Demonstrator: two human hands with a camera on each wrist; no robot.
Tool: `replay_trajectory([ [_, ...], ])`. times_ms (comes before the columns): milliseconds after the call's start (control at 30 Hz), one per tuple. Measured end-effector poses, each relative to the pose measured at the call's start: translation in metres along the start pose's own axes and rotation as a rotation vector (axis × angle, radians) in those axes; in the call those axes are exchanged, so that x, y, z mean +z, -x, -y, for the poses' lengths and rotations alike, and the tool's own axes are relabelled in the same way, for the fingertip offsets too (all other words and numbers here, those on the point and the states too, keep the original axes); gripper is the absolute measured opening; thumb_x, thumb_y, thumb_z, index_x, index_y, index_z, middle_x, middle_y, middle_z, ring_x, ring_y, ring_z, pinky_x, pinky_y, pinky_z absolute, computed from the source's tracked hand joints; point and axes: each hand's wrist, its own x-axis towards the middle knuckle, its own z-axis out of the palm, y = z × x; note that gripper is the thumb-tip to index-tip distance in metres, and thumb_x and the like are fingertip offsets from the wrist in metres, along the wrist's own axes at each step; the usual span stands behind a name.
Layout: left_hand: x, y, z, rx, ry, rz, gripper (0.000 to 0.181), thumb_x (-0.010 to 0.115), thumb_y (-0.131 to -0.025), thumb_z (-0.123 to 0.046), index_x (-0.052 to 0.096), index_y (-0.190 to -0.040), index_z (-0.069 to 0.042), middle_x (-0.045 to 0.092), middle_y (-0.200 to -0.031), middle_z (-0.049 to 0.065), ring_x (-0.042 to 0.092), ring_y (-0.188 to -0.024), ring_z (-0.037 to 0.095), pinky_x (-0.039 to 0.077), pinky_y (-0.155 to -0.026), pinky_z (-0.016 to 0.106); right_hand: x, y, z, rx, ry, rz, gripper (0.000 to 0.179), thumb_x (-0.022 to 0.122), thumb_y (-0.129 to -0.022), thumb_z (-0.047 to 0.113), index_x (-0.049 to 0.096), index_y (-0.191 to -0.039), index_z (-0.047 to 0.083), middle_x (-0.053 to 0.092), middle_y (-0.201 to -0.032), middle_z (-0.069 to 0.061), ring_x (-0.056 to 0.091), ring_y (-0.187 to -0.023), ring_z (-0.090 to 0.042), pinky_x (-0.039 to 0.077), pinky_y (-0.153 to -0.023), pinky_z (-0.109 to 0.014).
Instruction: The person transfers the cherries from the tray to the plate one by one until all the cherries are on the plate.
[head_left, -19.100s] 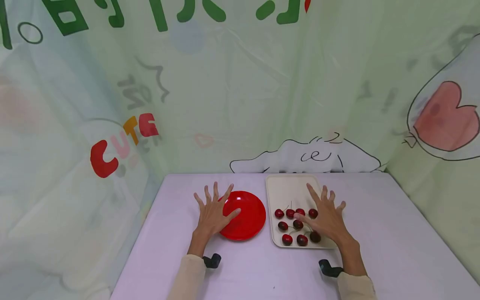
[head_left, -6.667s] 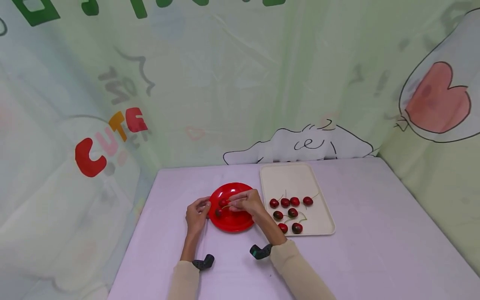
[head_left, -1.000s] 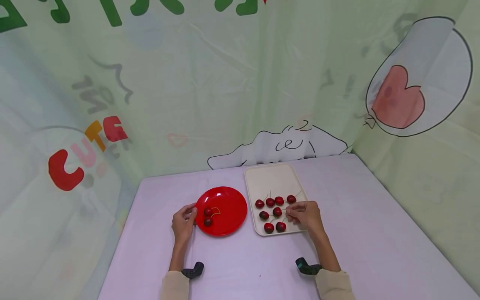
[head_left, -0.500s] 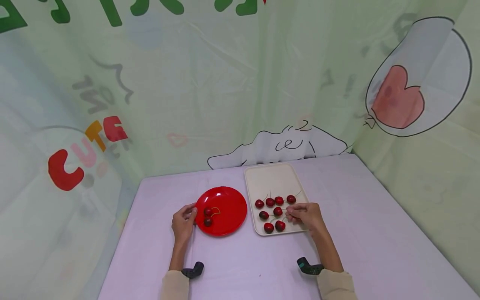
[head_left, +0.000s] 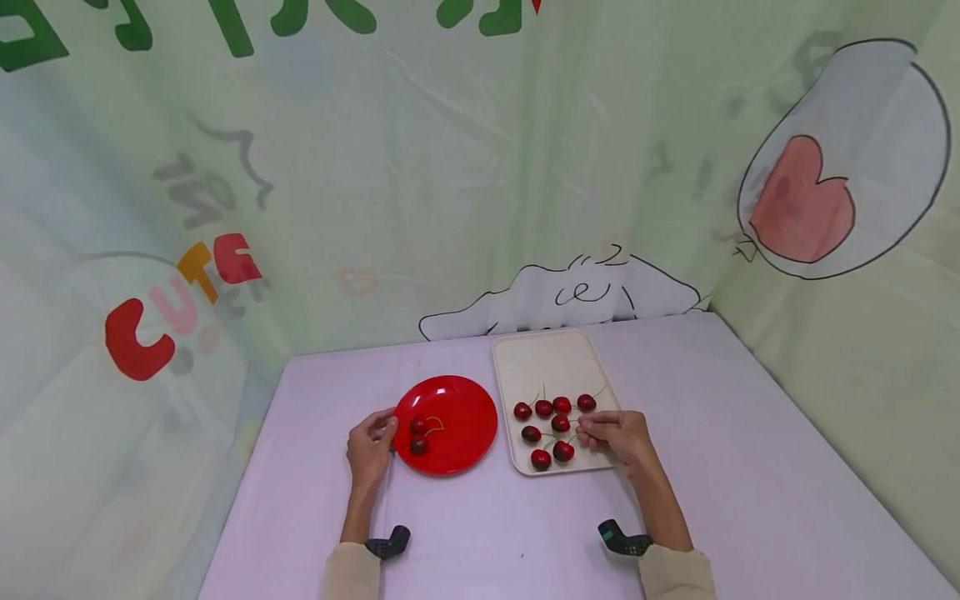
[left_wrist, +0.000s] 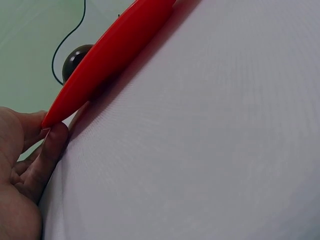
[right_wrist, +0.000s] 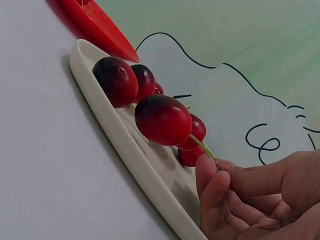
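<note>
My left hand grips the left rim of a round red plate between thumb and fingers. In the left wrist view, the rim of the plate sits in that pinch. Two cherries with stems lie on the plate's left part. My right hand is over the right side of a cream tray. Seen from the right wrist, its thumb and finger pinch the green stem of a dark red cherry. Whether that cherry touches the tray cannot be told.
Several more cherries lie in the tray's nearer half, stems pointing various ways. The plate stands left of the tray on a pale lilac tablecloth. A printed curtain hangs behind and beside the table.
Two cherries now lie on the plate, which was bare at first. Over the last second my right hand stays at the tray and cherries beside it shift slightly; my left keeps the plate's rim.
</note>
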Motion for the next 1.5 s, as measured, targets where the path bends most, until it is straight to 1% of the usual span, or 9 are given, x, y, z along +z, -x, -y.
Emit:
replay_trajectory([
  [167, 0.0, 0.0, 0.001, 0.017, 0.007, -0.005, 0.027, 0.069, -0.109, -0.018, 0.077, -0.133, -0.008, 0.079, -0.123, 0.017, 0.069, -0.08, 0.014, 0.055, -0.067, 0.013, -0.001, 0.0, -0.001, 0.009, -0.03, 0.01, 0.035, 0.071, -0.105, 0.005, 0.068, -0.132, -0.018, 0.085, -0.091, -0.007, 0.078, -0.074, -0.011, 0.062, -0.068, -0.019],
  [433, 0.0, 0.0, 0.001, 0.019, 0.007, -0.002, 0.027, 0.07, -0.108, -0.018, 0.077, -0.133, -0.008, 0.079, -0.124, 0.017, 0.069, -0.08, 0.013, 0.055, -0.068, 0.012, 0.0, 0.001, -0.002, 0.006, -0.09, 0.014, 0.035, 0.071, -0.104, 0.003, 0.067, -0.132, -0.017, 0.084, -0.092, -0.004, 0.08, -0.077, -0.013, 0.064, -0.072, -0.02],
  [600, 0.0, -0.001, 0.0, 0.017, 0.005, -0.004, 0.027, 0.07, -0.108, -0.019, 0.078, -0.132, -0.009, 0.079, -0.123, 0.017, 0.068, -0.078, 0.011, 0.055, -0.067, 0.013, 0.002, 0.001, -0.001, 0.003, -0.08, 0.009, 0.034, 0.07, -0.105, 0.003, 0.068, -0.133, -0.016, 0.085, -0.095, -0.003, 0.082, -0.081, -0.013, 0.065, -0.076, -0.021],
  [700, 0.0, -0.001, 0.0, 0.021, 0.006, -0.006, 0.027, 0.069, -0.109, -0.019, 0.078, -0.132, -0.008, 0.079, -0.122, 0.017, 0.068, -0.078, 0.011, 0.056, -0.067, 0.013, 0.002, 0.001, 0.0, -0.002, -0.086, 0.013, 0.035, 0.07, -0.104, 0.002, 0.067, -0.134, -0.016, 0.085, -0.096, -0.004, 0.082, -0.082, -0.013, 0.065, -0.077, -0.022],
  [1000, 0.001, -0.001, 0.0, -0.001, -0.005, 0.0, 0.028, 0.069, -0.109, -0.021, 0.077, -0.134, -0.01, 0.079, -0.125, 0.015, 0.069, -0.083, 0.016, 0.055, -0.068, 0.013, 0.005, 0.001, 0.0, -0.006, -0.126, 0.007, 0.039, 0.07, -0.104, -0.001, 0.063, -0.138, -0.018, 0.086, -0.099, -0.008, 0.082, -0.081, -0.012, 0.066, -0.079, -0.024],
  [1233, 0.002, 0.001, 0.001, 0.003, -0.002, -0.006, 0.028, 0.069, -0.109, -0.02, 0.078, -0.133, -0.011, 0.079, -0.125, 0.016, 0.07, -0.083, 0.018, 0.055, -0.068, 0.013, 0.006, 0.0, 0.003, -0.018, -0.098, 0.02, 0.039, 0.07, -0.105, 0.002, 0.065, -0.138, -0.016, 0.086, -0.104, -0.01, 0.084, -0.086, -0.016, 0.066, -0.081, -0.024],
  [1333, 0.001, 0.001, 0.001, 0.006, -0.004, -0.004, 0.028, 0.068, -0.109, -0.02, 0.077, -0.134, -0.011, 0.079, -0.125, 0.016, 0.071, -0.083, 0.018, 0.055, -0.068, 0.013, 0.006, 0.0, 0.005, -0.021, -0.101, 0.036, 0.039, 0.069, -0.105, 0.002, 0.064, -0.139, -0.017, 0.086, -0.103, -0.009, 0.084, -0.088, -0.017, 0.066, -0.081, -0.024],
  [1500, 0.0, 0.0, 0.0, 0.012, -0.014, 0.0, 0.029, 0.068, -0.109, -0.019, 0.077, -0.135, -0.01, 0.079, -0.126, 0.017, 0.071, -0.084, 0.018, 0.055, -0.068, 0.012, 0.007, 0.001, 0.008, -0.024, -0.102, 0.042, 0.038, 0.069, -0.105, 0.0, 0.063, -0.138, -0.018, 0.086, -0.099, -0.006, 0.083, -0.085, -0.014, 0.065, -0.079, -0.023],
])
